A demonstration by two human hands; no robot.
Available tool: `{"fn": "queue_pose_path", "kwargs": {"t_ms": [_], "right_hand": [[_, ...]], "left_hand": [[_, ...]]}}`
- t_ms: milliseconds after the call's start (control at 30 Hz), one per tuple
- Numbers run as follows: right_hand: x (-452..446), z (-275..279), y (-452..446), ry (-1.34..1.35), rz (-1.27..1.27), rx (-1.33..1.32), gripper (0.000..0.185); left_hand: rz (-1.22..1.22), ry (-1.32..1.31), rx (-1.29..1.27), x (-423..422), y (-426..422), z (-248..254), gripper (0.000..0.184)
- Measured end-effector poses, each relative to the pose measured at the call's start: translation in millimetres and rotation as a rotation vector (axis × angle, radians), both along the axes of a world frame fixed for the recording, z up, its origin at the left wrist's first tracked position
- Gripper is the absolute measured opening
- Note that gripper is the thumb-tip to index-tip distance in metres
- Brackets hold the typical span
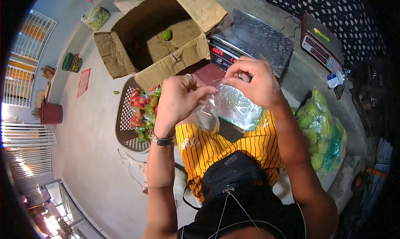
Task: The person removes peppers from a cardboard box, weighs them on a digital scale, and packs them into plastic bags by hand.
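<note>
My left hand (pixel 179 98), with a ring and a wristwatch, pinches one side of a clear plastic bag (pixel 207 116) above my lap. The fingers of my right hand (pixel 255 81) are closed on the bag's upper edge, close to my left fingertips. A stack of clear plastic bags (pixel 239 107) lies over my thigh below my right hand. Beyond my hands a digital scale (pixel 254 38) has its red display lit. An open cardboard box (pixel 146 20) holds one green pepper (pixel 167 35).
A perforated basket (pixel 125 120) of red and green peppers stands on the floor at left. A bag of green produce (pixel 314 126) is at right. A second scale (pixel 318 49) and a white cup (pixel 334 79) stand at the upper right. An animal lies near my left forearm.
</note>
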State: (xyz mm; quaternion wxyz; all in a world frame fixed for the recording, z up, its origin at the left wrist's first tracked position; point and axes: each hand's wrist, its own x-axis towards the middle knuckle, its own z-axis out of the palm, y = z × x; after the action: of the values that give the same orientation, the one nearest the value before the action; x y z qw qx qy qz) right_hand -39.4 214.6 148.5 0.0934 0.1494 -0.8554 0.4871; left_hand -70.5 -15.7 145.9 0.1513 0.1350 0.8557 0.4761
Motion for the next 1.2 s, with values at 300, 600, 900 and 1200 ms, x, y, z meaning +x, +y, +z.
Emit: {"fn": "queue_pose_path", "kwargs": {"t_ms": [300, 600, 900, 1200], "right_hand": [[4.0, -19.5, -25.8, -0.015, -0.284, -0.242, 0.017], [34.7, -98.0, -31.9, -0.535, -0.17, -0.782, 0.017], [48.1, -106.0, -13.0, -0.59, -0.202, -0.747, 0.024], [39.3, -152.4, -19.5, -0.445, -0.382, -0.106, 0.01]], "left_hand": [[0.39, 0.166, 0.031, 1.6, 10.4, -11.9, 0.034], [0.12, -0.292, 0.564, 46.8, 25.0, -92.9, 0.017], [0.18, -0.16, 0.53, 51.3, 13.0, -105.9, 0.025], [0.152, -0.671, 1.247, 69.3, 16.6, -120.7, 0.032]]}}
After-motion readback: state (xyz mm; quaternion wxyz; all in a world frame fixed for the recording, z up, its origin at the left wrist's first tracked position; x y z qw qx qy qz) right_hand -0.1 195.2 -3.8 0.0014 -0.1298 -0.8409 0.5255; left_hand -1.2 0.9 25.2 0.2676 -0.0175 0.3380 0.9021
